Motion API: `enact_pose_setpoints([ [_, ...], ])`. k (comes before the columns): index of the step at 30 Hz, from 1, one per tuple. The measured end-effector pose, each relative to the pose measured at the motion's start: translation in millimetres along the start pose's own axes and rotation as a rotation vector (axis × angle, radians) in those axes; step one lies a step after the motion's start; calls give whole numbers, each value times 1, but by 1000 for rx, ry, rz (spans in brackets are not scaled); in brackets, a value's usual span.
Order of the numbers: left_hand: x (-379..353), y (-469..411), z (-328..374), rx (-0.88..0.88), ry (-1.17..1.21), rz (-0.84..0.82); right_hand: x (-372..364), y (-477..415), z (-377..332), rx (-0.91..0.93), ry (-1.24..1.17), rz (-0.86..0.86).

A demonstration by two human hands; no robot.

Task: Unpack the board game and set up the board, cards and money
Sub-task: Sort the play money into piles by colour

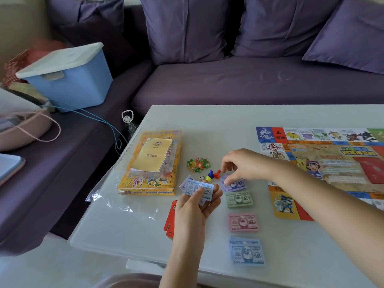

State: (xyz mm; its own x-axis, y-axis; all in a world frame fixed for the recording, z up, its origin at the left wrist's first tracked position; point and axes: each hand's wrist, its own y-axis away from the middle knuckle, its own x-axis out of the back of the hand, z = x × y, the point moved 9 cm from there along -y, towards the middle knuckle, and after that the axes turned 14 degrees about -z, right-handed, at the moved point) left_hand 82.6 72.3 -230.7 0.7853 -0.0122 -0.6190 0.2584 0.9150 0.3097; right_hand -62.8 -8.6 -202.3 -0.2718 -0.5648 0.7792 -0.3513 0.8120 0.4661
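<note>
Far off to the left of both hands, on the purple sofa [249, 80]: a blue storage tub [68, 86] with a white lid. Closer in, still left of the left hand [195, 210], the yellow game box [145, 183] flat on the white worktop [207, 121], a yellow booklet [152, 154] on top of it, crumpled clear wrap [124, 204] spilling out toward the near edge. Tucked beneath the left wrist, some red cards [169, 222], partly hidden.

Left hand now: palm up, fingers curled round a small sheaf of notes [199, 190], a blue 500 on top, thumb pressed down on it. Just beyond that hand, a heap of green and orange tokens [198, 165], then a white die [201, 177] and blue, yellow and red pawns [211, 174] bunched between the two hands.

Right hand [239, 165] reaching in from the right, fingers curled downward, thumb tip on the purple 5000 pile [236, 185]. Pinching a note or merely touching? Impossible to tell.

Nearer than that hand, in a column toward the near edge: green 2000 pile [239, 200], pink 1000 pile [243, 222], blue 500 pile [246, 251], each apart from the next.

Right of the right hand, the board [332, 163], open and flat, its near-left part crossed by the forearm.
</note>
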Motion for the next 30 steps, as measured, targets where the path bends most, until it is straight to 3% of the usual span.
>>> enact_pose_setpoints([
  [8,0,2,1,3,-2,-3,-5,-3,15,21,-244,49],
  [15,-1,3,0,7,-10,-6,-7,-5,23,15,-298,116],
  [30,0,3,0,8,-11,-6,-12,7,14,-9,-133,134],
])
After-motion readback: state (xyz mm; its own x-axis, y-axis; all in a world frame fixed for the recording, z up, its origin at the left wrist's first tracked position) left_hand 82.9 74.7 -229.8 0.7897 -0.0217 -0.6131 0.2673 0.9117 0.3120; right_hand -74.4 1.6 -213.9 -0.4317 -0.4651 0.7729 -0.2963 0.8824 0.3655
